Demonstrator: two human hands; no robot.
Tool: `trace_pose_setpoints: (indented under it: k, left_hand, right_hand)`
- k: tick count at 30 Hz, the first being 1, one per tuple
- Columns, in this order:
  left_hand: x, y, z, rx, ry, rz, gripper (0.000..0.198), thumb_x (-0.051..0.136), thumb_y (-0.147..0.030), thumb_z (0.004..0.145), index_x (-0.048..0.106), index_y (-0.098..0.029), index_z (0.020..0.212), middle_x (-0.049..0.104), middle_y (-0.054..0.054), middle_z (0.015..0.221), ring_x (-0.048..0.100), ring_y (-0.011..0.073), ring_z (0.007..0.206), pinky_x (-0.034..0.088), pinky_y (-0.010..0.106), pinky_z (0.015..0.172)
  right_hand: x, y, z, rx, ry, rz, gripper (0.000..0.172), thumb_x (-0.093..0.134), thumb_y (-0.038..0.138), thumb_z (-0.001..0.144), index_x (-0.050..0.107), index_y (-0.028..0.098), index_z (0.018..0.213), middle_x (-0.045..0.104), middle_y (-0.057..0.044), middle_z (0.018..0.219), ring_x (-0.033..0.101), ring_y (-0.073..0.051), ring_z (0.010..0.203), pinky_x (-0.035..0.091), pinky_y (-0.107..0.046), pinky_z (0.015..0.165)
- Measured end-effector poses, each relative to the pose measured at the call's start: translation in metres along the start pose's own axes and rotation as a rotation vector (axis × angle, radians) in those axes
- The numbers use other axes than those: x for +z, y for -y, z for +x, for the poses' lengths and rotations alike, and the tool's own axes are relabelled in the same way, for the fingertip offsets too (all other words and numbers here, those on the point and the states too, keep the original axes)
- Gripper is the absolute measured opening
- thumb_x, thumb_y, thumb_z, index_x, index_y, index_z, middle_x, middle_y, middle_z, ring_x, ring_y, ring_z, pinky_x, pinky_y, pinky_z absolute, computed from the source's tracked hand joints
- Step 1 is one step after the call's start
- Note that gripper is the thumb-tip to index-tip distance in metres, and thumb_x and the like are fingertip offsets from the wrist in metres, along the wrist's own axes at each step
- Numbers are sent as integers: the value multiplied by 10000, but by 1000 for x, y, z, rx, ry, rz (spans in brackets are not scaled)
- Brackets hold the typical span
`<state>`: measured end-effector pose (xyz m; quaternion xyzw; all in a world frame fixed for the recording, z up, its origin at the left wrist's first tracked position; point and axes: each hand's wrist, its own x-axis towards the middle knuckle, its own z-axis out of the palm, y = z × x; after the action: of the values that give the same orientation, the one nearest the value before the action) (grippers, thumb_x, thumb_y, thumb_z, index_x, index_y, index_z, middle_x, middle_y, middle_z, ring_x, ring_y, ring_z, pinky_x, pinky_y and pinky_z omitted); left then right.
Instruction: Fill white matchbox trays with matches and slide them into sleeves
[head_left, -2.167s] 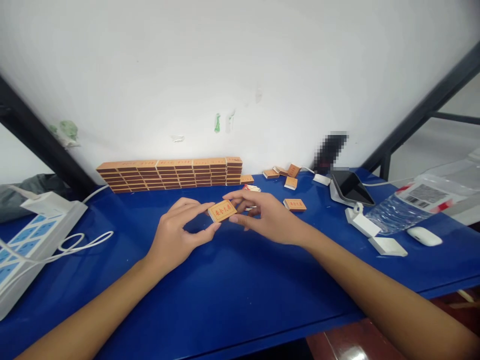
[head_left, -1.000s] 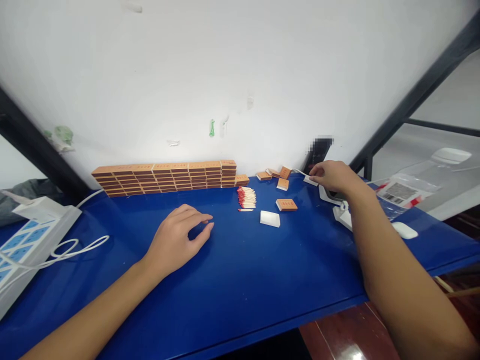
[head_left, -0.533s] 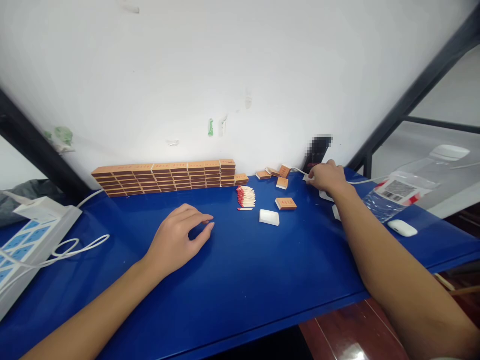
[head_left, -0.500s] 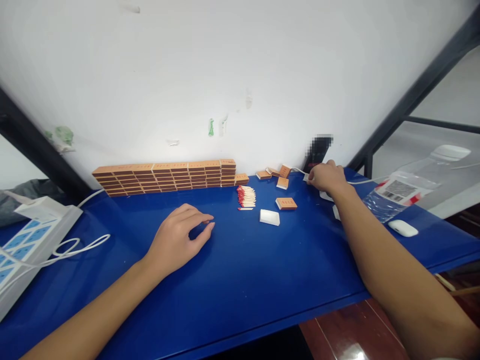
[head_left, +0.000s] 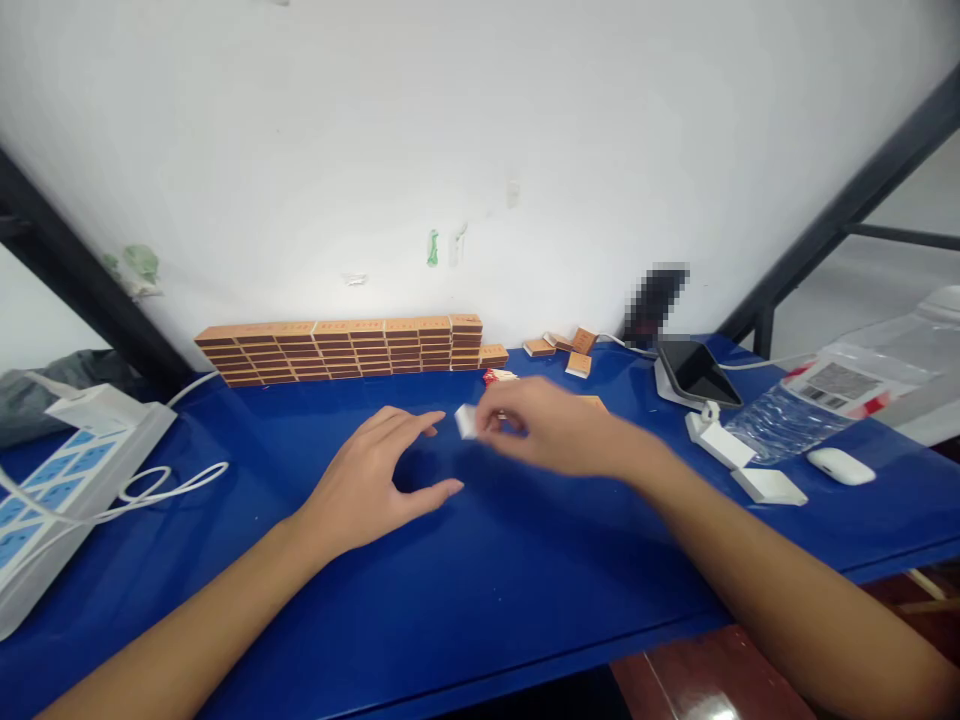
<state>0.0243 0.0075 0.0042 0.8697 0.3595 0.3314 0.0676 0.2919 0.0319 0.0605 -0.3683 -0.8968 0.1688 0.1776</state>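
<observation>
My right hand, slightly blurred, pinches a small white matchbox tray above the middle of the desk. Close by on its left, my left hand is open, thumb and fingers apart with nothing between them. Red-tipped matches lie behind my right hand, which covers most of the pile. An orange matchbox is also partly hidden by that hand. Along the wall runs a stacked row of matchboxes, with a single matchbox at its right end.
Several loose matchboxes lie near the wall. On the right are a phone on a stand, white box pieces, a white earbud case and a clear plastic package. A power strip with cables lies left.
My right hand has come left from beside the phone to the middle and now holds the white tray that lay on the desk. My left hand has opened wider.
</observation>
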Motion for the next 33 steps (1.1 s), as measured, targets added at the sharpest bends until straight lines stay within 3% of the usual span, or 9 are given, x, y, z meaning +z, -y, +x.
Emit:
trace_pose_setpoints:
  k: [3, 6, 10, 12, 15, 19, 28, 33]
  left_hand:
    - [1, -1, 1, 32, 55, -1, 468, 816, -463, 893, 703, -225, 1279, 762, 89, 1126, 680, 279, 1040, 587, 459, 904]
    - [2, 0, 1, 31, 86, -11, 236, 775, -373, 936, 766, -241, 1131, 764, 67, 1023, 677, 250, 956, 584, 429, 841]
    - [3, 3, -1, 10, 94, -22, 341, 785, -381, 930, 737, -244, 1239, 768, 74, 1077, 674, 263, 1009, 592, 438, 860]
    - [2, 5, -2, 11, 93, -16, 399, 793, -402, 924, 720, -230, 1277, 767, 81, 1097, 672, 266, 1019, 593, 447, 872]
    - [-1, 6, -3, 4, 96, -1, 413, 799, -418, 915, 726, -218, 1269, 762, 83, 1093, 674, 265, 1020, 595, 446, 872]
    - [-3, 7, -3, -14, 112, 30, 396, 804, -437, 899, 748, -231, 1232, 755, 77, 1074, 672, 268, 1015, 594, 438, 856]
    - [-6, 6, -1, -11, 166, 57, 274, 784, -405, 898, 801, -278, 1139, 721, 58, 990, 651, 246, 905, 567, 386, 744]
    - [-6, 7, -2, -20, 182, 53, 268, 772, -402, 913, 798, -256, 1136, 713, 59, 1007, 645, 241, 924, 566, 394, 773]
  right_hand:
    - [29, 21, 6, -58, 118, 64, 91, 670, 159, 923, 744, 204, 948, 746, -47, 978, 664, -175, 833, 480, -301, 744]
    - [22, 3, 6, -17, 77, 78, 88, 682, 210, 946, 761, 219, 982, 748, -39, 961, 656, -175, 820, 470, -302, 723]
    - [-7, -39, 2, 166, -72, -130, 152, 768, 344, 895, 757, 211, 969, 730, -65, 954, 638, -219, 845, 446, -329, 710]
    - [-12, -55, 1, 231, -31, -171, 248, 807, 416, 853, 755, 205, 972, 724, -85, 995, 634, -231, 849, 448, -336, 704]
    - [-6, -66, 3, 245, 12, -150, 231, 796, 406, 858, 751, 203, 960, 722, -85, 1001, 624, -223, 829, 450, -338, 707]
    - [7, -70, 6, 233, 26, -121, 167, 723, 373, 917, 733, 207, 910, 709, -74, 931, 614, -219, 810, 443, -337, 702]
    - [14, -63, 4, 229, 92, -206, 124, 550, 252, 1015, 618, 193, 929, 678, -122, 1038, 627, -243, 897, 487, -361, 799]
    - [19, -60, 4, 225, 134, -310, 158, 475, 241, 1056, 584, 187, 954, 653, -160, 1084, 631, -269, 933, 516, -394, 841]
